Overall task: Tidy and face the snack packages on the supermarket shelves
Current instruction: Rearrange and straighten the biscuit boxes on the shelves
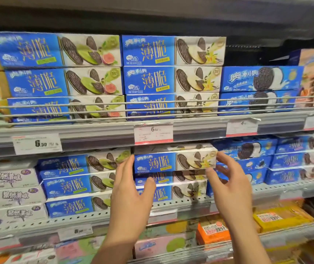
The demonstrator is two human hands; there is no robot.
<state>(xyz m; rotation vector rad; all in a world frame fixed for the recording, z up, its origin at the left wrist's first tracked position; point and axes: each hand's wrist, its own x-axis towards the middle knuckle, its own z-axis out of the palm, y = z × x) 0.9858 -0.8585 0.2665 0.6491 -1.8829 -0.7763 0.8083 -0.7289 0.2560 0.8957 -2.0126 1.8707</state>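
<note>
Two hands are up at the middle shelf, and between them sits the one box that matters: the top box (pixel 175 161) of the vanilla stack, lying flat with its long axis running left to right, straight across from one palm to the other. My left hand (pixel 131 189) is at its left end, fingers fairly straight and loosely spread, the fingertips (pixel 130 161) touching or just shy of the box's left edge; the blur stops me saying which. The thumb reaches under, over the face of the box below. My right hand (pixel 230 180) is at the right end, fingers curled, the upper ones (pixel 223 156) over the top right corner and the thumb (pixel 210 173) at the lower right corner, so it pinches that end. Both hands are about equally near, one per end, though the right has the firmer hold. The box sits a little proud of the two boxes under it and its face looks slightly skewed against them, so I judge the coming move is a squeeze from both ends and a small push back to square it with the stack. Just left of my left hand is the green-flavour stack (pixel 70 185); just right of my right hand are the blue boxes (pixel 247 149). Farther off, above both hands, runs the price rail (pixel 95 139), and beyond it the upper shelf's rows (pixel 173 65) behind their wire guard (pixel 152 105).
</note>
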